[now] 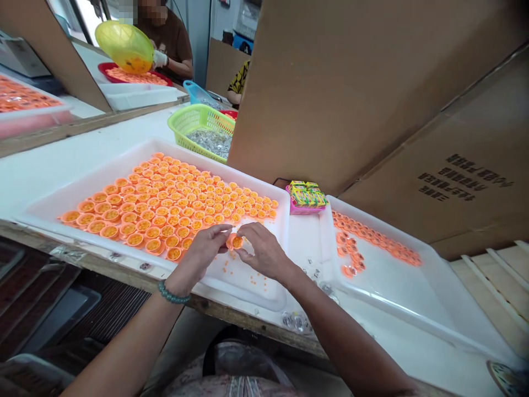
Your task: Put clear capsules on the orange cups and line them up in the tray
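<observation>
Both my hands meet over the near right corner of a white tray (124, 165). My left hand (202, 251) and my right hand (264, 251) pinch one small orange cup (235, 241) between their fingertips. The tray is packed with several rows of orange cups (173, 201) filled with yellow beads. A few loose beads (243, 273) lie on the tray floor under my hands. A green bead bracelet (171, 295) sits on my left wrist.
A second white tray (413, 309) at right holds a line of orange pieces (372, 240). A pink box of small packets (306, 197) stands between the trays. A green basket (200, 129) sits behind, cardboard walls (351, 82) rise at right. Another person tips a yellow bowl (124, 47) far back.
</observation>
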Motion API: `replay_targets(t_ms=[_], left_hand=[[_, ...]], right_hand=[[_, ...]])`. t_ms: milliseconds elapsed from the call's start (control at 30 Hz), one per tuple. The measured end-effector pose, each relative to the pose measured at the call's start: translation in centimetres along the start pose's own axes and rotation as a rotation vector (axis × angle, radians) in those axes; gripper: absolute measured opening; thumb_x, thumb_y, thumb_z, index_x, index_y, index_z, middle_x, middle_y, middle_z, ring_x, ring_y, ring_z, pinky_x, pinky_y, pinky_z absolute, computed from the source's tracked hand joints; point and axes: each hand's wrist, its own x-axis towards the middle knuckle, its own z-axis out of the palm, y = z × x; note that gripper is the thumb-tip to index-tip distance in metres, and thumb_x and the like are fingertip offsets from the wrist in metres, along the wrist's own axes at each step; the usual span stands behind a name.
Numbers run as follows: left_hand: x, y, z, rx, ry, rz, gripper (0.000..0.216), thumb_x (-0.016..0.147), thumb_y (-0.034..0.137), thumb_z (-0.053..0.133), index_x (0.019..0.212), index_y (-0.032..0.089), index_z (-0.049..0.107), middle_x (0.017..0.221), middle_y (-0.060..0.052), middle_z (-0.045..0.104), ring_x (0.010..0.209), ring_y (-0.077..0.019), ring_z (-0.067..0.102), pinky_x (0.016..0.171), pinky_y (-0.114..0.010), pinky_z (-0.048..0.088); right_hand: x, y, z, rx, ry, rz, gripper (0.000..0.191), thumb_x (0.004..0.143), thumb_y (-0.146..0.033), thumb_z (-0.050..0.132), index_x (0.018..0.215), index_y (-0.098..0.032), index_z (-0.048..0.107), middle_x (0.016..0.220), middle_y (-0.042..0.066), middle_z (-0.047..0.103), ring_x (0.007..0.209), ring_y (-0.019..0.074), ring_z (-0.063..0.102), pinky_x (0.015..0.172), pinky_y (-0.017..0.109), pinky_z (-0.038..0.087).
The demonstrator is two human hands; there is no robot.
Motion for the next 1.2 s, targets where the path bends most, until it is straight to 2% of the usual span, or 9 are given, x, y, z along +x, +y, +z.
replay_targets(t_ms=[67,233,433,600,700,867,1000,1100,1200], left_hand=[[-0.2,0.1,0.1,-0.005,-0.066,-0.023,0.031,0.066,0.035,0.071,0.090,0.016,0.071,0.086,-0.008,0.067,0.074,-0.0184,0.061,0.070,-0.032,0.051],[-0.5,0.4,0.0,-0.075,-0.053,-0.060,0.032,0.062,0.026,0.074,0.091,0.014,0.070,0.072,-0.005,0.066,0.064,-0.0152,0.061,0.069,-0.029,0.053],[-0.5,0.8,-0.5,-0.265,-0.148,-0.124,0.024,0.068,0.024,0.067,0.088,0.011,0.071,0.085,-0.011,0.069,0.074,-0.0213,0.065,0.073,-0.035,0.055],[-0.5,0.9,-0.7,-0.208,-0.243,-0.129,0.027,0.068,0.025,0.072,0.092,0.013,0.070,0.095,-0.012,0.068,0.079,-0.0202,0.065,0.073,-0.030,0.055],[-0.4,0.9,-0.8,-0.202,-0.267,-0.159,0.028,0.068,0.026,0.074,0.091,0.011,0.070,0.092,-0.012,0.068,0.077,-0.0190,0.065,0.073,-0.029,0.055],[-0.4,1.2,-0.3,-0.186,-0.192,-0.195,0.023,0.067,0.031,0.076,0.079,0.014,0.067,0.079,-0.006,0.066,0.067,-0.0145,0.063,0.066,-0.026,0.056],[-0.5,0.7,1.2,-0.234,-0.153,-0.180,0.026,0.072,0.039,0.070,0.080,0.014,0.067,0.081,-0.008,0.067,0.071,-0.0168,0.063,0.067,-0.029,0.056],[-0.5,0.0,2.6,-0.286,-0.161,-0.113,0.021,0.070,0.033,0.072,0.078,0.014,0.066,0.083,-0.007,0.067,0.073,-0.0151,0.062,0.068,-0.024,0.055],[-0.4,-0.4,3.7,-0.300,-0.117,-0.110,0.022,0.065,0.024,0.076,0.082,0.016,0.065,0.079,-0.003,0.067,0.068,-0.0117,0.062,0.063,-0.019,0.053]], right_hand=[[-0.2,-0.1,-0.2,0.047,0.012,0.007,0.023,0.079,-0.017,0.056,0.102,-0.018,0.053,0.101,0.008,0.062,0.095,0.0203,0.054,0.083,0.034,0.044],[-0.8,0.1,0.1,0.131,0.054,0.102,0.025,0.078,-0.019,0.057,0.103,-0.020,0.056,0.099,0.007,0.064,0.093,0.0189,0.058,0.082,0.034,0.046],[-0.8,-0.2,0.2,0.244,0.114,0.191,0.024,0.080,-0.021,0.061,0.104,-0.018,0.059,0.099,0.006,0.066,0.091,0.0162,0.059,0.082,0.030,0.046],[-0.9,-0.7,0.7,0.353,0.181,0.256,0.024,0.079,-0.021,0.063,0.103,-0.021,0.061,0.096,0.003,0.067,0.088,0.0153,0.061,0.081,0.029,0.047],[-1.3,-0.9,1.2,0.376,0.228,0.271,0.022,0.081,-0.018,0.060,0.102,-0.025,0.064,0.096,0.002,0.068,0.086,0.0146,0.061,0.081,0.029,0.047],[-1.6,-1.3,1.8,0.281,0.293,0.234,0.016,0.083,-0.023,0.059,0.097,-0.023,0.066,0.090,0.004,0.067,0.086,0.0165,0.058,0.080,0.031,0.047],[-1.1,-2.1,2.5,0.162,0.345,0.371,0.014,0.086,-0.028,0.054,0.091,-0.020,0.065,0.085,0.005,0.064,0.084,0.0159,0.057,0.080,0.030,0.046],[-1.0,-2.5,2.7,0.059,0.299,0.449,0.016,0.087,-0.024,0.049,0.091,-0.021,0.064,0.084,0.004,0.063,0.085,0.0156,0.057,0.081,0.029,0.046],[-2.3,-2.8,1.7,0.038,0.291,0.417,0.019,0.087,-0.024,0.049,0.102,-0.022,0.061,0.086,0.004,0.064,0.087,0.0154,0.058,0.082,0.027,0.046]])
